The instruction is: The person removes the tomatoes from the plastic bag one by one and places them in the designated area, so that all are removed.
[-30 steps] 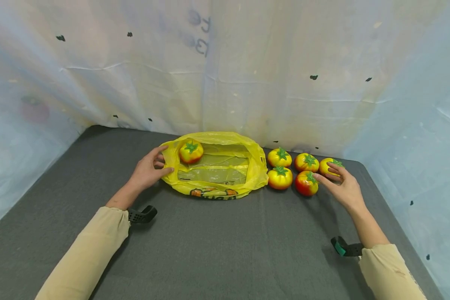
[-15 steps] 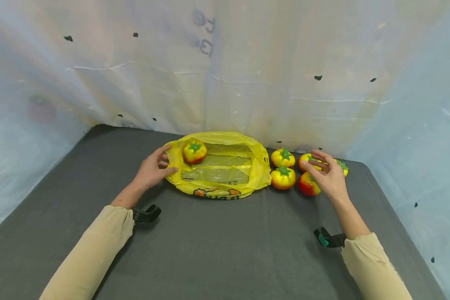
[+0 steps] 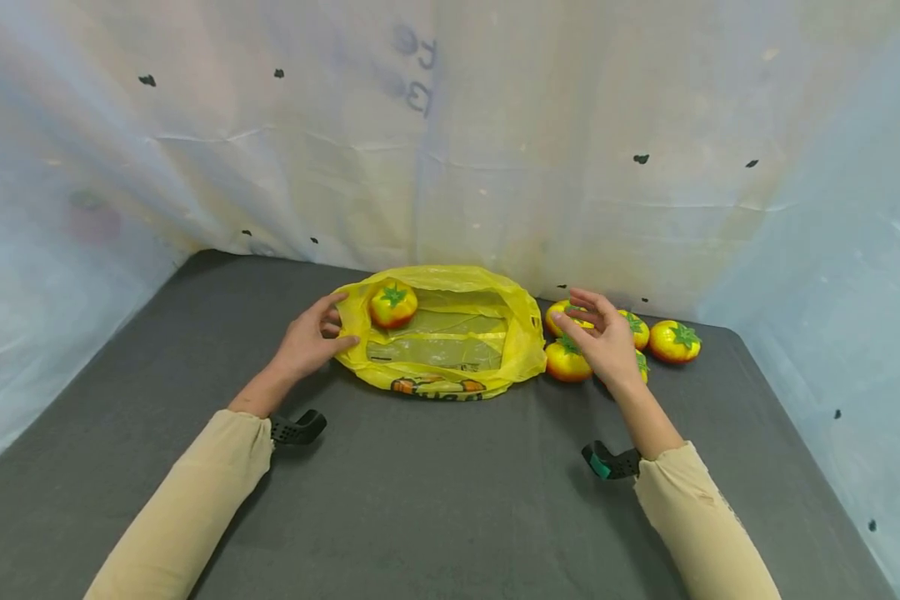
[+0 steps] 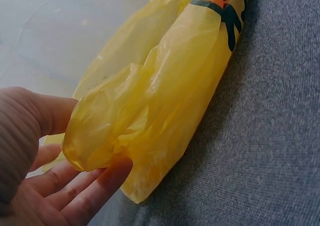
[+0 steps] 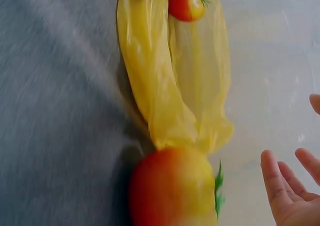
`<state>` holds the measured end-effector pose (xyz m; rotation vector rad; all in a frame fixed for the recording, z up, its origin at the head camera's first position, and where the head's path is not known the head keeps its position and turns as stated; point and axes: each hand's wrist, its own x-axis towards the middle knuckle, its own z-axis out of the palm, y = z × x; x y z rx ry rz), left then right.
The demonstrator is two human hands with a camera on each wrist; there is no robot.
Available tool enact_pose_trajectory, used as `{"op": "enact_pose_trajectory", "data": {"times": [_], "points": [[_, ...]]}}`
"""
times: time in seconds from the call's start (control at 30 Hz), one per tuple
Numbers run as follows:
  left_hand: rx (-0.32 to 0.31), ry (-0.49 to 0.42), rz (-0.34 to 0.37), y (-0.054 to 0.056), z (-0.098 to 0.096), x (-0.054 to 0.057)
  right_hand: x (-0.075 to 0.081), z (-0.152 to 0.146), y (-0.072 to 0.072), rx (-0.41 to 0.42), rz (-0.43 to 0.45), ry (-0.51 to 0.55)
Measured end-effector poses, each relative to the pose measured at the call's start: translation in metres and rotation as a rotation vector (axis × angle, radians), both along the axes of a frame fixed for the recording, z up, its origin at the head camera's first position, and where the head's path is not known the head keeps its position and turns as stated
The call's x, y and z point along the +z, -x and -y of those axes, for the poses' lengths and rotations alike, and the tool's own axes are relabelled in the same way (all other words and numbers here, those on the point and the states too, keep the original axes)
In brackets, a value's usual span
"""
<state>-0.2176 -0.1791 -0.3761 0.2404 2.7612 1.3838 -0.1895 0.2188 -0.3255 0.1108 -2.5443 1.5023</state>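
Note:
A yellow plastic bag (image 3: 525, 333) lies with its mouth spread on the dark table, one red-and-yellow tomato (image 3: 393, 305) inside at its left end. My left hand (image 3: 307, 340) holds the bag's left rim, thumb and fingers on either side of the film in the left wrist view. To the right of the bag, several more tomatoes (image 3: 675, 342) stand in two short rows, partly hidden by my arm. Over the tomatoes nearest the bag hovers my right hand (image 3: 603, 337), fingers spread and holding nothing. The right wrist view has a tomato (image 5: 172, 188) close to the bag's end.
Whitish plastic sheeting (image 3: 495, 167) hangs right behind the table and along both sides. The dark grey tabletop (image 3: 435, 492) stretches toward me in front of the bag. A black strap (image 3: 298, 428) sits on my left wrist, another (image 3: 611, 461) on my right.
My right hand has moved left across the tomatoes, from the rightmost one toward those beside the bag. My left hand stays at the bag's rim. The head view has shifted slightly.

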Motion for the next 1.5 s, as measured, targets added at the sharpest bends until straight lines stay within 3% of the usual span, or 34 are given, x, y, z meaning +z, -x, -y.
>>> {"op": "enact_pose_trajectory", "data": {"times": [1.03, 1.33, 1.5], "points": [[0.0, 0.012, 0.012, -0.003, 0.002, -0.002, -0.035, 0.117, 0.037, 0.231, 0.011, 0.122], [-0.005, 0.007, -0.005, -0.003, 0.0, 0.0, -0.036, 0.153, 0.053, 0.329, 0.065, -0.012], [0.006, 0.018, -0.007, -0.003, 0.0, 0.002, -0.038, 0.168, 0.062, 0.339, 0.102, -0.07]]}}
